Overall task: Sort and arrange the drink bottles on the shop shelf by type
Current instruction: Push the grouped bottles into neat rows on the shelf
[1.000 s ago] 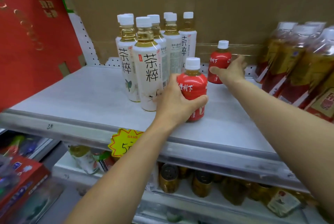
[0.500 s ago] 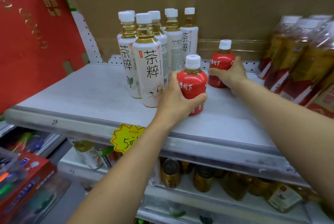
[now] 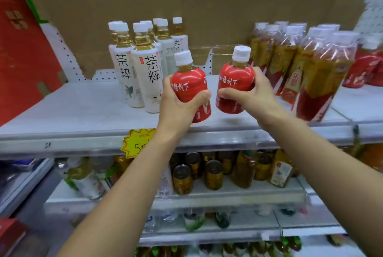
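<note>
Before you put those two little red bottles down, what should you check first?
1. Left grip wrapped round the left red bottle: ok.
2. Right grip wrapped round the right red bottle: ok.
3. White caps on both: ok.
4. Bare shelf to set them on: ok.
5. Bottles apart, not knocking: ok.
6. Far-right red pack the same kind: cannot tell, blurred.

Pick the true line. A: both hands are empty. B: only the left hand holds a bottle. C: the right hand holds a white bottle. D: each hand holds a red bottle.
D: the left hand grips the left red bottle and the right hand grips the right red bottle.
</note>
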`<state>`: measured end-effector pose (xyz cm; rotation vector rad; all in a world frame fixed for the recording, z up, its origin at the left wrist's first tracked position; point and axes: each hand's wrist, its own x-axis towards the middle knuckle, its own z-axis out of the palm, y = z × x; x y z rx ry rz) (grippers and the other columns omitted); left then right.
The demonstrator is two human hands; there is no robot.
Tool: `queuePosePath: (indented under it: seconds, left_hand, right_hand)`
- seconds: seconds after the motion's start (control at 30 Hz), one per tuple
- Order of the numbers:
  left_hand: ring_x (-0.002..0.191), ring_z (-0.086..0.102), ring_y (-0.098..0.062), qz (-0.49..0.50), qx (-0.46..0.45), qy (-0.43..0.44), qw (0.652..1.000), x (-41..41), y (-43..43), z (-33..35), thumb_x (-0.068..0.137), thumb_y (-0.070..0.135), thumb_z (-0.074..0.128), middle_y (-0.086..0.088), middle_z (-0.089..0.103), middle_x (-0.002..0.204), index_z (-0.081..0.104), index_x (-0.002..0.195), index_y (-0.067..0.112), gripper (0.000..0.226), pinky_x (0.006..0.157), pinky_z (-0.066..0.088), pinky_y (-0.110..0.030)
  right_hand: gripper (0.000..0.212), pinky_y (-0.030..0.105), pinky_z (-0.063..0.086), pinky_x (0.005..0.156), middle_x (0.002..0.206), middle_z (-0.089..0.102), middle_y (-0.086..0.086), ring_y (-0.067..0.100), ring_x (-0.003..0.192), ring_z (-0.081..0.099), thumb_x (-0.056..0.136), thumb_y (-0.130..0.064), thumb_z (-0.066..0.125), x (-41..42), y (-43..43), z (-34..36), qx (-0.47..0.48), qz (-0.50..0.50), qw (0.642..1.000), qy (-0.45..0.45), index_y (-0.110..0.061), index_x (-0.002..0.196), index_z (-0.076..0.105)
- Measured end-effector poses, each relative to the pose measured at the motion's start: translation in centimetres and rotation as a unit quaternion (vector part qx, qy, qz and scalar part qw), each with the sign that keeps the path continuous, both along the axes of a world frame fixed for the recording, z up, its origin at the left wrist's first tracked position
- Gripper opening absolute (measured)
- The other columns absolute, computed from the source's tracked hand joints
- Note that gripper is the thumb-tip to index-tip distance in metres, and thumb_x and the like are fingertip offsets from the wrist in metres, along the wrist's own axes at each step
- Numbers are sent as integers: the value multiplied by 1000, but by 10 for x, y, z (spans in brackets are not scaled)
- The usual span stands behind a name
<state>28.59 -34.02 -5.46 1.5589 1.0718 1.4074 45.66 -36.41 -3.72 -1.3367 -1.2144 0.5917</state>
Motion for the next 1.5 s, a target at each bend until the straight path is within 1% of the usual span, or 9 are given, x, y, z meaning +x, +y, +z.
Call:
queuePosePath:
  seconds: [0.13, 0.33, 0.43, 0.5, 0.6, 0.73, 1.0, 1.3, 1.5]
  left_hand:
    - [102, 65, -7, -20, -11, -51, 998, -2, -48, -14, 74, 31, 85, 5, 63, 115, 45, 128, 31, 68, 91, 55, -34]
    - [83, 69, -2, -80, -60, -54, 993, 10, -99, -50, 77, 20, 83, 4, 67, 101, 51, 114, 28, 50, 70, 56, -21]
    - [89, 71, -9, -105, -77, -47, 990, 24, -114, -57, 71, 28, 88, 2, 68, 103, 53, 114, 29, 55, 72, 58, -25]
    - [91, 71, -8, -119, -81, -41, 989, 38, -124, -58, 67, 35, 89, 3, 69, 105, 53, 115, 32, 60, 75, 59, -28]
    - [92, 70, -4, -144, -84, -23, 986, 66, -136, -54, 72, 33, 85, 5, 66, 110, 50, 125, 32, 63, 76, 59, -27]
    - [93, 70, -4, -166, -75, -15, 983, 117, -150, -45, 69, 37, 84, 6, 66, 111, 49, 124, 36, 64, 80, 60, -31]
    - [93, 68, 1, -194, -56, -42, 979, 266, -160, -23, 71, 34, 84, 10, 64, 112, 46, 129, 34, 69, 73, 59, -21]
    - [106, 62, -7, -121, -10, -11, 993, 420, -100, -2, 74, 40, 84, 8, 58, 118, 39, 132, 28, 74, 93, 55, -33]
    - [115, 58, -16, -80, -32, 65, 994, 467, -56, -16, 73, 41, 86, 4, 55, 126, 34, 132, 30, 79, 102, 50, -46]
  right_hand:
    - [65, 15, 43, 72, 109, 56, -10, -2, 96, 56, 72, -24, 85, -11, -58, -8, 38, -41, 998, 6, -27, 121, 43]
    - [54, 6, 49, 65, 100, 59, -13, -15, 81, 60, 75, -21, 83, -11, -124, -37, 42, -50, 997, 29, -32, 115, 47]
    - [50, 9, 52, 64, 100, 62, -9, -11, 82, 62, 75, -21, 84, 0, -146, -47, 32, -47, 997, 46, -34, 108, 48]
    - [53, 11, 53, 66, 102, 64, -9, -8, 85, 64, 73, -23, 85, 13, -157, -51, 28, -59, 997, 52, -31, 112, 50]
    - [58, 18, 55, 72, 106, 65, -8, -3, 90, 66, 72, -28, 86, 42, -168, -53, 26, -81, 995, 57, -30, 118, 50]
    - [59, 22, 54, 74, 106, 64, -9, 0, 91, 66, 71, -31, 85, 94, -177, -51, 32, -102, 992, 69, -34, 118, 49]
    - [52, 29, 56, 78, 103, 67, -8, 3, 88, 68, 72, -33, 84, 240, -182, -29, 48, -141, 987, 66, -32, 114, 53]
    - [65, 18, 49, 77, 107, 61, -13, -3, 94, 61, 71, -28, 88, 389, -138, -9, 49, -124, 991, 20, -28, 123, 49]
    - [63, 26, 46, 83, 105, 57, -12, 1, 96, 57, 71, -25, 87, 444, -88, -20, 5, -102, 994, 23, -28, 118, 45]
